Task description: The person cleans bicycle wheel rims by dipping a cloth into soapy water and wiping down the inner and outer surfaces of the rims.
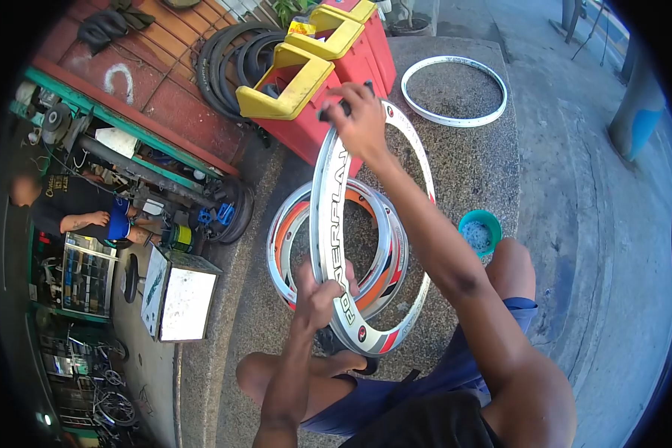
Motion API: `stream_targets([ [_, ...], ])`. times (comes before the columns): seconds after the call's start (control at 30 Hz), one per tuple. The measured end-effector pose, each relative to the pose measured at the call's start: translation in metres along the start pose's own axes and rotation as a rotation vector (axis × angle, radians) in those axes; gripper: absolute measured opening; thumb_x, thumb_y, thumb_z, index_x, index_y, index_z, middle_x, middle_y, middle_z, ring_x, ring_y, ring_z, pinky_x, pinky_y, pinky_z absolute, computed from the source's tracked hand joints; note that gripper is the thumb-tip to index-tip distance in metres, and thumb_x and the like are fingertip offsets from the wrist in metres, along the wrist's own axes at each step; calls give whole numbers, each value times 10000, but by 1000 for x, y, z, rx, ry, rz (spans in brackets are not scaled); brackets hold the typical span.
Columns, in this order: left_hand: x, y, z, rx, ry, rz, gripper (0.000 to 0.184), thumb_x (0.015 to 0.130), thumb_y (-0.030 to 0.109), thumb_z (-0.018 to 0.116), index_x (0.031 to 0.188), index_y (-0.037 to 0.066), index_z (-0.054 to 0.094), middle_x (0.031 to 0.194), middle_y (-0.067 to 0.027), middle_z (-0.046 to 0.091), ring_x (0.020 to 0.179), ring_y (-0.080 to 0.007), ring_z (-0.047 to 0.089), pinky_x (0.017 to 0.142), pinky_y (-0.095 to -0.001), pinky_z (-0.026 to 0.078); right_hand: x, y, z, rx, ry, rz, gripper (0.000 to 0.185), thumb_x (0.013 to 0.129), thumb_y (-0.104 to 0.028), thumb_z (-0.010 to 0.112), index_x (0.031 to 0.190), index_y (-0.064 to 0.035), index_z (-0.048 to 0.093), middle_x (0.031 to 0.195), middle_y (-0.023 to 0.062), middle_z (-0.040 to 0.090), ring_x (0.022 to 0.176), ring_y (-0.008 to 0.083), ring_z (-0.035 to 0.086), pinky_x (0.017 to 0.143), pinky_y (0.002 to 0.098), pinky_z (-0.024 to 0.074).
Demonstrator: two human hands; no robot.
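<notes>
A white bicycle rim with black lettering and red and grey patches is held up at a tilt in front of me. My left hand is wrapped round its lower left side. At the rim's top, my right hand is closed round a dark object that pokes out on both sides of the fingers; what it is cannot be made out. Behind and below the held rim, several silver and orange rims lie stacked on the speckled stone surface.
Another white rim lies at the upper right. A green bowl of suds stands near my right knee. Red and yellow bins and black tires are at the top. At the left, a person sits near a white-topped box.
</notes>
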State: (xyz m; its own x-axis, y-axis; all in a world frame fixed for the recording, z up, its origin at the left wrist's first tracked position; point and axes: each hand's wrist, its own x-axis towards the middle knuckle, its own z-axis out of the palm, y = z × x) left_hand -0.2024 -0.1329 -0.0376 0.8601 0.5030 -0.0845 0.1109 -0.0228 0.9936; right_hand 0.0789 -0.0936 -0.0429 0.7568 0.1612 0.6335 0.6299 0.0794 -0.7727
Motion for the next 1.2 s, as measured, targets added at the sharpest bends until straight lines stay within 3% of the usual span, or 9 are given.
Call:
stream_targets([
  [0.13, -2, 5, 7, -62, 38, 14, 415, 682, 42, 469, 1082, -58, 514, 827, -118, 614, 678, -203, 654, 623, -350, 559, -56, -49, -24, 109, -246, -440, 388, 894, -443, 666, 1083, -111, 735, 1076, 118, 733, 1217, 398, 612, 1142, 567, 317],
  [0.23, 1, 5, 6, -53, 38, 14, 430, 681, 39, 473, 1099, -56, 503, 840, -117, 618, 678, -198, 654, 623, -339, 563, -50, -62, -44, 137, -425, -688, 361, 890, -428, 672, 1060, -115, 735, 938, 109, 741, 1172, 362, 645, 1057, 536, 423],
  [0.3, -1, 0, 1, 30, -4, 36, 451, 683, 40, 478, 1122, -63, 498, 846, -116, 622, 681, -191, 654, 616, -325, 566, -16, -53, -52, 14, -890, -637, 295, 894, -379, 657, 1018, -125, 740, 825, 115, 721, 1091, 322, 671, 914, 490, 511],
  [0.4, -1, 4, 7, -49, 14, 48, 464, 687, 42, 482, 1137, -68, 504, 826, -116, 629, 677, -182, 652, 604, -317, 562, 28, -38, -47, -47, -866, -336, 254, 903, -331, 619, 959, -116, 741, 811, 132, 685, 996, 306, 674, 801, 461, 530],
  [0.6, 8, 8, 4, 15, -14, 40, 469, 698, 43, 489, 1153, -68, 509, 825, -114, 635, 680, -185, 663, 615, -324, 560, 34, -11, -33, -121, -554, -488, 234, 869, -280, 593, 867, -78, 711, 781, 134, 630, 898, 335, 651, 822, 474, 514],
  [0.77, 7, -3, -17, 42, -71, -7, 413, 696, 47, 496, 1091, -63, 541, 801, -119, 640, 695, -197, 667, 625, -330, 559, -53, -87, -59, 109, -722, -859, 361, 879, -485, 673, 864, -137, 765, 1041, 34, 702, 1127, 301, 628, 1180, 593, 342],
  [0.9, 3, -5, -14, 57, -68, 34, 360, 681, 48, 497, 1017, -60, 565, 790, -128, 653, 710, -196, 669, 640, -330, 556, -19, -48, -52, 159, -586, -857, 431, 905, -523, 648, 824, -104, 704, 950, 79, 656, 1026, 313, 634, 1059, 529, 404],
  [1.07, -7, -7, -9, 48, -58, 52, 437, 691, 56, 502, 1111, -54, 550, 816, -116, 662, 705, -174, 655, 668, -329, 556, 76, 111, -44, -389, -429, -616, 390, 1013, -357, 482, 960, -92, 764, 1078, 84, 721, 1167, 319, 595, 1029, 522, 389],
  [1.2, -11, -2, -1, 35, -73, 56, 552, 621, 70, 505, 1151, -86, 511, 848, -147, 635, 713, -226, 673, 665, -361, 590, 53, 65, -42, 125, -483, -212, 369, 971, -274, 448, 894, -54, 734, 857, 160, 691, 898, 354, 681, 808, 473, 524],
])
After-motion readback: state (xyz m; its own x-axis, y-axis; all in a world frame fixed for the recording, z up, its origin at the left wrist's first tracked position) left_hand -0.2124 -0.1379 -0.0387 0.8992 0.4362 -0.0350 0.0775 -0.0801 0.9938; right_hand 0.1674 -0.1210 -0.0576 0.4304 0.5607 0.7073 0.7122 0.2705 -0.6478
